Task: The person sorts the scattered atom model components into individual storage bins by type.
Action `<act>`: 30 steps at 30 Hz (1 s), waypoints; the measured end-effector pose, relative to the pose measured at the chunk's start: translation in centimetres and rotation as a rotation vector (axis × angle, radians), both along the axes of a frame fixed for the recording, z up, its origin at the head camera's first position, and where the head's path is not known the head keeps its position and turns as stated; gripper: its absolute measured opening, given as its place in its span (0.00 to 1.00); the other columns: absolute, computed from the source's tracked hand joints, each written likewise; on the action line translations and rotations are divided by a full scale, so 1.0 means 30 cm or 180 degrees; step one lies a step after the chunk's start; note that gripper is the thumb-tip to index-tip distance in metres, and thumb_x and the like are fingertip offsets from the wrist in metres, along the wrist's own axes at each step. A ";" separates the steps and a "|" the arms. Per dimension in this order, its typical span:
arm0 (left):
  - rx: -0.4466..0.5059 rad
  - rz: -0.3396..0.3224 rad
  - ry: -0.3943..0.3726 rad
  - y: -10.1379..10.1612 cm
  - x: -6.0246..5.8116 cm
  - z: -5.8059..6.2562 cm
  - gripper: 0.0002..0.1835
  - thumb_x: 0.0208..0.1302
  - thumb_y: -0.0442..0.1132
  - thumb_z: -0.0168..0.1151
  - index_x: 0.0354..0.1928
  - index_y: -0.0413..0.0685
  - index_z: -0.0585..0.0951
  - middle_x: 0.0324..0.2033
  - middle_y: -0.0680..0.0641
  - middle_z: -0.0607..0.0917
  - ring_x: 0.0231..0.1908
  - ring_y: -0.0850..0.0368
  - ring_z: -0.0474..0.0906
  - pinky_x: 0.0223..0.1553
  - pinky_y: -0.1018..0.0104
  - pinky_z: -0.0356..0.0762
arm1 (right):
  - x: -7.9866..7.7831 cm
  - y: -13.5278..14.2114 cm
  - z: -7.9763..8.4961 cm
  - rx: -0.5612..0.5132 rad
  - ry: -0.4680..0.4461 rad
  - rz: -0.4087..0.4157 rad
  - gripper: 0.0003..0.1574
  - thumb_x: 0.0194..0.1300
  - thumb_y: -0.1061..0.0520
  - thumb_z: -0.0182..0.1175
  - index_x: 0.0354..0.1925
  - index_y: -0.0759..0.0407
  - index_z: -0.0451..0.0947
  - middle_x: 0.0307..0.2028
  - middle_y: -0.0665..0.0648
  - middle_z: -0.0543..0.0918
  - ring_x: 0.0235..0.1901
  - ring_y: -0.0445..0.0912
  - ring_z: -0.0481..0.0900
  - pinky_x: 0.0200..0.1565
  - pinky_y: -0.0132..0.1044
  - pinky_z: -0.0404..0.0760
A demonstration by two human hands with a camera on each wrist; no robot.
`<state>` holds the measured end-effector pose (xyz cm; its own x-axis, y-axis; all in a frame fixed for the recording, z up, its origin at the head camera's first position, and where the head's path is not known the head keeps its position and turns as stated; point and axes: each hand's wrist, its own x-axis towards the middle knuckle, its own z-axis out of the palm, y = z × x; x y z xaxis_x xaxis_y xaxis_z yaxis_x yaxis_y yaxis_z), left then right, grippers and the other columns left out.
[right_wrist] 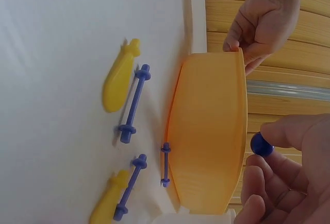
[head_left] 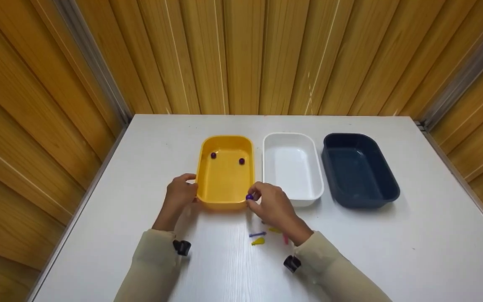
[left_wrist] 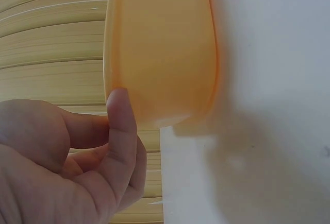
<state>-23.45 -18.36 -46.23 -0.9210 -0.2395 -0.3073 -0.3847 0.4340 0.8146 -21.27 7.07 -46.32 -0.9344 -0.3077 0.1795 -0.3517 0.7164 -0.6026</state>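
Observation:
My left hand (head_left: pixel 180 192) holds the yellow tub (head_left: pixel 224 205) by its left rim near the front corner, a fingertip lying against the outer wall in the left wrist view. Between thumb and fingers, my right hand (head_left: pixel 274 205) pinches a small dark purple ball (head_left: pixel 249 196) at the tub's front right corner. In the right wrist view this ball (right_wrist: pixel 262 144) looks smooth and round, just past the rim. Two similar balls lie inside the tub, one at the back left (head_left: pixel 213 155) and another ball (head_left: pixel 241 161) towards the right wall.
A white tub (head_left: pixel 293 202) and a dark blue tub (head_left: pixel 361 202) stand to the right. In front lie small plastic pieces: blue-purple rods with flanged ends (right_wrist: pixel 135 103), yellow pin-shaped pieces (right_wrist: pixel 117 82) and a pink piece (head_left: pixel 285 239). Wood-patterned panels (head_left: pixel 241 58) enclose the white table (head_left: pixel 111 235).

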 end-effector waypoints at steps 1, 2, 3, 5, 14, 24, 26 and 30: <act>-0.0006 0.0004 -0.0014 0.001 -0.001 0.001 0.23 0.71 0.37 0.55 0.66 0.44 0.76 0.44 0.39 0.87 0.33 0.55 0.84 0.35 0.67 0.85 | -0.004 -0.003 0.001 -0.0010 0.0011 -0.0006 0.08 0.62 0.55 0.71 0.38 0.54 0.82 0.31 0.49 0.84 0.32 0.42 0.75 0.36 0.32 0.76; -0.0011 0.0000 -0.0019 0.001 -0.002 0.001 0.23 0.71 0.37 0.55 0.66 0.44 0.76 0.44 0.39 0.87 0.33 0.55 0.84 0.35 0.67 0.85 | -0.007 -0.007 0.001 -0.0030 0.0018 -0.0008 0.08 0.62 0.55 0.71 0.38 0.54 0.82 0.31 0.49 0.84 0.32 0.42 0.76 0.36 0.33 0.76; -0.0010 -0.0001 -0.0022 0.002 -0.002 0.001 0.23 0.71 0.37 0.55 0.66 0.44 0.76 0.45 0.39 0.87 0.33 0.55 0.84 0.35 0.68 0.85 | -0.010 -0.011 0.001 -0.0045 0.0025 -0.0012 0.08 0.62 0.55 0.71 0.38 0.54 0.82 0.31 0.49 0.84 0.32 0.42 0.76 0.36 0.33 0.76; -0.0012 -0.0006 -0.0024 0.002 -0.003 0.002 0.22 0.71 0.38 0.55 0.66 0.45 0.76 0.45 0.39 0.87 0.34 0.55 0.84 0.35 0.68 0.85 | -0.016 -0.017 0.001 -0.0058 0.0030 -0.0019 0.08 0.62 0.54 0.70 0.39 0.54 0.82 0.31 0.49 0.84 0.32 0.42 0.76 0.36 0.34 0.77; -0.0036 -0.0044 -0.0012 -0.003 -0.002 0.002 0.23 0.72 0.38 0.56 0.67 0.44 0.76 0.49 0.38 0.87 0.36 0.53 0.85 0.38 0.66 0.86 | -0.035 -0.038 0.003 -0.0043 -0.0113 -0.0094 0.08 0.64 0.54 0.69 0.41 0.53 0.82 0.32 0.49 0.82 0.32 0.42 0.75 0.37 0.34 0.77; -0.0031 -0.0033 -0.0033 -0.003 0.000 0.004 0.23 0.72 0.37 0.54 0.68 0.45 0.75 0.45 0.39 0.86 0.32 0.55 0.84 0.38 0.65 0.86 | -0.026 -0.024 -0.002 -0.0066 -0.0050 -0.0093 0.13 0.62 0.56 0.70 0.44 0.58 0.83 0.30 0.50 0.82 0.31 0.43 0.75 0.36 0.35 0.77; -0.0043 -0.0031 -0.0036 -0.004 0.002 0.005 0.23 0.72 0.36 0.53 0.68 0.45 0.75 0.44 0.40 0.86 0.31 0.56 0.83 0.38 0.63 0.86 | -0.022 -0.019 -0.005 -0.0067 -0.0023 -0.0104 0.12 0.62 0.56 0.70 0.43 0.59 0.83 0.30 0.49 0.83 0.31 0.43 0.75 0.36 0.35 0.77; -0.0057 -0.0047 -0.0042 -0.007 0.002 0.006 0.23 0.72 0.36 0.52 0.68 0.45 0.75 0.43 0.40 0.86 0.31 0.56 0.82 0.40 0.62 0.86 | -0.013 -0.010 -0.012 -0.0024 0.0021 -0.0120 0.10 0.63 0.57 0.67 0.42 0.58 0.83 0.28 0.48 0.83 0.28 0.41 0.74 0.32 0.31 0.77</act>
